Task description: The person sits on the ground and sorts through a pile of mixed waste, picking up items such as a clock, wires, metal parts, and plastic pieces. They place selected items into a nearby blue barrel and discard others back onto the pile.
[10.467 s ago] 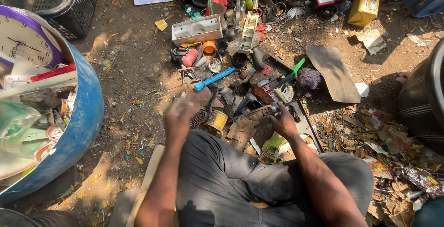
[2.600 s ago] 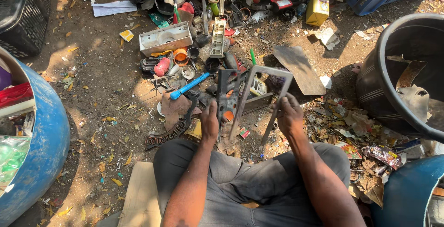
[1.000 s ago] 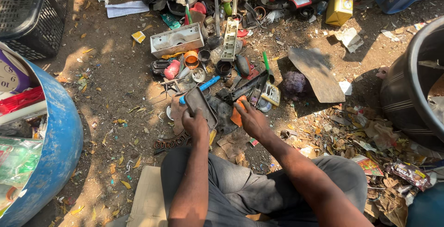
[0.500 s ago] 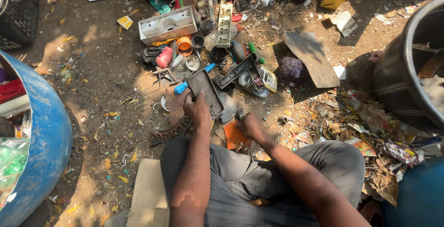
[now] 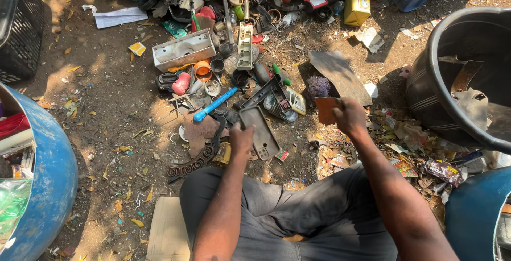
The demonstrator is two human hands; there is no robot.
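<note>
My left hand (image 5: pixel 240 139) grips the near end of a flat grey plastic panel (image 5: pixel 259 131), thumb on top and fingers curled under, just left of the frame's centre. The panel has rounded corners and several small holes, and its far end tilts toward the upper left over the scrap pile. My right hand (image 5: pixel 348 116), right of centre, pinches a small rust-orange flat piece (image 5: pixel 324 110) by its right edge, fingers closed tight on it. The 2 pieces are well apart, each held clear of the dirt.

To do this well, I judge that I should keep the orange piece pinched firmly, since it is thin and could slip, and carry it clear of the litter of wrappers beneath my right wrist. The panel needs a steady wrist so its far end does not snag the junk below.

Just beyond the panel lie a blue-handled tool (image 5: pixel 214 104) and a dark angular frame (image 5: pixel 264 92) with a small gadget (image 5: pixel 294 100) beside it. Farther up are a grey rectangular tray (image 5: pixel 183 50) and a yellow box (image 5: pixel 357 8). A dark flat sheet (image 5: pixel 340 77) lies just beyond my right hand. A black tub (image 5: pixel 426 88) fills the right edge, a blue barrel (image 5: pixel 56 186) the lower left. My grey trousers (image 5: pixel 298 213) fill the bottom centre.
</note>
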